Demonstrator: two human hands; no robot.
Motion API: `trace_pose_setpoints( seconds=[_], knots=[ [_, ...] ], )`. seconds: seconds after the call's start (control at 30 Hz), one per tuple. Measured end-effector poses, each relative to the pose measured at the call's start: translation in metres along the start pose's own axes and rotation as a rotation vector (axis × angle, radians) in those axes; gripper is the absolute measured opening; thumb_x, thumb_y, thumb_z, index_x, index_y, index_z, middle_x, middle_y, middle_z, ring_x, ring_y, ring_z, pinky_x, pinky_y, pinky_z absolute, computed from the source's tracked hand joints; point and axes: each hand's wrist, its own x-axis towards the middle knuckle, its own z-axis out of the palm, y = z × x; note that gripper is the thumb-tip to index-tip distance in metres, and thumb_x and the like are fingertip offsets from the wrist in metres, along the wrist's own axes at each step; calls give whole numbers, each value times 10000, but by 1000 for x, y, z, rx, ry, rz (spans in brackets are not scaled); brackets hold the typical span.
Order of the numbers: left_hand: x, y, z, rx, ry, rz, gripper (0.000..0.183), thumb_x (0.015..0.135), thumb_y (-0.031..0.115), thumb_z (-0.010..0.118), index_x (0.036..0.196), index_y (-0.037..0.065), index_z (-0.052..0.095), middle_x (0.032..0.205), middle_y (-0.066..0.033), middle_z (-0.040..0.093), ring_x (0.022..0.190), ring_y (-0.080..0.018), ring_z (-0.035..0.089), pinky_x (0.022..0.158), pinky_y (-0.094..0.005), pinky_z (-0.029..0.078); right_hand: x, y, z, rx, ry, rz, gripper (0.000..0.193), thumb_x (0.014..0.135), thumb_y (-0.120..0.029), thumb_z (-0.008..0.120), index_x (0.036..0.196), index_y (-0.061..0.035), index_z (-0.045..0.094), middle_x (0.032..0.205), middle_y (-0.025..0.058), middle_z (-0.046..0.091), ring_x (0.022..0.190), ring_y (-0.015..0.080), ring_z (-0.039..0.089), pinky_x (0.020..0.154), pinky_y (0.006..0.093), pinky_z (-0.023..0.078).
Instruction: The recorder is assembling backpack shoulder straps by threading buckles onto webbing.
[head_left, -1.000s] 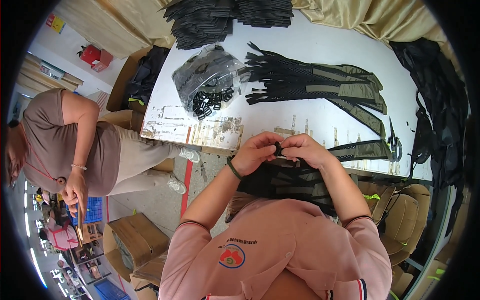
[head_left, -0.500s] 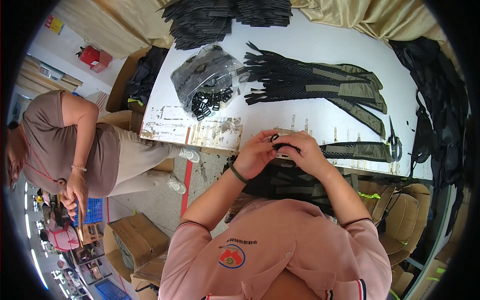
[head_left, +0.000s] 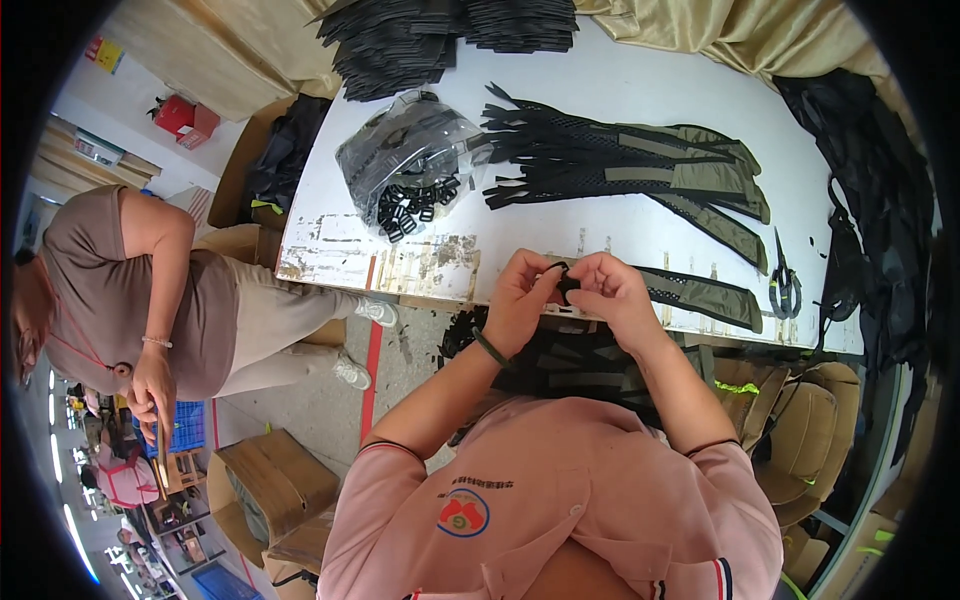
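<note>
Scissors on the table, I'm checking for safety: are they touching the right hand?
Apart. The head view shows white tabletop between the scissors and right hand.

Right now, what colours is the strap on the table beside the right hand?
The strap is olive green and black, best seen in the head view.

A: Which finishes are seen on the table (head_left: 560,228)?

B: A smooth white top is shown, rough and patchy along its front edge. On its left, glossy clear plastic is seen in the bag (head_left: 390,150), black plastic in the buckles (head_left: 405,212). Near its front edge, black mesh and olive cloth are joined in the strap (head_left: 715,300).

A: And beyond it?

B: Satiny golden cloth is seen in the curtain (head_left: 690,25).
</note>
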Motion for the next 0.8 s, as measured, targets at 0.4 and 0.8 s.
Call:
trace_pose_setpoints(
  seconds=[0.4, 0.8],
  knots=[
    [0, 3, -1, 377, -89, 206, 124, 887, 12, 579, 1003, 29, 538, 839, 9, 558, 746, -60, 530, 675, -199, 441, 2, 14, -3, 254, 34, 210, 279, 718, 91, 668, 812, -82, 470, 697, -29, 518, 629, 43, 495, 568, 172, 383],
    [-2, 4, -13, 469, -245, 422, 223, 768, -19, 677, 964, 68, 614, 962, -43, 506, 858, -163, 516, 746, -264, 445, 0, 3, -6, 290, 85, 151, 64, 861, -64, 589, 915, -31, 579, 765, -10, 577, 627, 55, 509, 581, 189, 402]
  ],
)
